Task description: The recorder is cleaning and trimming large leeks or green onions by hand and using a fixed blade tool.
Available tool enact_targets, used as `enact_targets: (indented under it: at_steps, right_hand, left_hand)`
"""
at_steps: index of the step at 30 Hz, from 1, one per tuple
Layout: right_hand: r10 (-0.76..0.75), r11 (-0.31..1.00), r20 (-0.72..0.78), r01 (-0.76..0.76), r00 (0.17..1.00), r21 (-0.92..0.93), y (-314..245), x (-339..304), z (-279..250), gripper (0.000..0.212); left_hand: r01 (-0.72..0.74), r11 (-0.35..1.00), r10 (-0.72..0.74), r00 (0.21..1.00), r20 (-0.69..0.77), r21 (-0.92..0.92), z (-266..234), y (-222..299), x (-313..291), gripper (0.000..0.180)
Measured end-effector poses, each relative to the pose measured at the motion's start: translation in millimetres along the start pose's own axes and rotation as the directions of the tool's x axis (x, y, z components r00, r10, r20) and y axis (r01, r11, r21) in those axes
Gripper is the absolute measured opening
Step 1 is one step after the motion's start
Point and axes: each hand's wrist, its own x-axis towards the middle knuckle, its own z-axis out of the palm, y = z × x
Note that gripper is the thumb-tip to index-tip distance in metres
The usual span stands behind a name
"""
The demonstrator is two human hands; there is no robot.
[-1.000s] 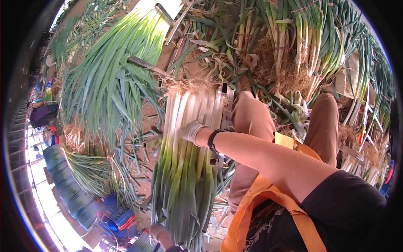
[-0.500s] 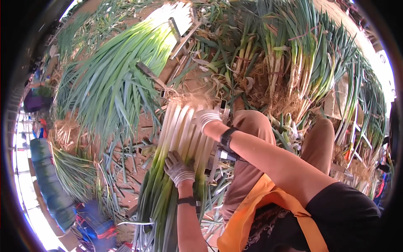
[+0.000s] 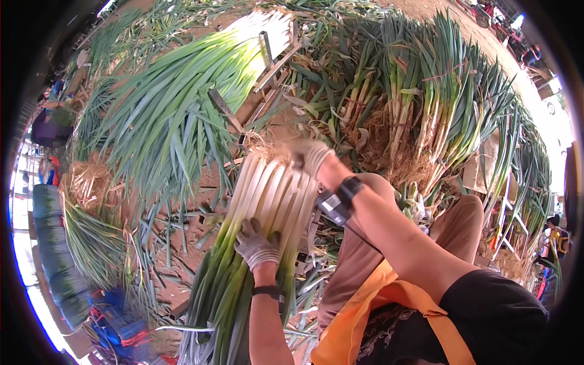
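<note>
since the earlier frame, the right hand [image 3: 313, 159] has shifted up toward the roots [image 3: 266, 150] of the leeks [image 3: 243, 210], while the left hand [image 3: 257, 244] has stayed on them. the left grip lies spread; the right is too blurred to tell. the leeks lie left of the knees [image 3: 378, 185], seemingly lined up already, roots on, no tie visible. 1 pale-ended pile [image 3: 179, 91] lies beyond; rooted bundles [image 3: 433, 103] at right look unsorted.

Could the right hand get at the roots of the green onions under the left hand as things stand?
Probably yes: the right hand is close beside the roots, with nothing visible between; the left hand lies lower, on the stalks.
</note>
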Motion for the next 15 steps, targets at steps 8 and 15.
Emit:
enact_targets:
  at_steps: [8, 15]
  right_hand:
    - [-0.044, 0.427, 0.046, 0.060, 0.998, -0.902, -72, -44, -3, 0.034]
    - [-0.031, 0.028, -0.129, -0.129, 0.991, -0.991, 40, -3, 10, 0.038]
  left_hand:
    - [-0.018, 0.998, 0.018, 1.000, -0.006, 0.058, -14, 10, -1, 0.069]
    - [-0.001, 0.996, 0.002, 1.000, -0.008, 0.094, -7, 5, 2, 0.073]
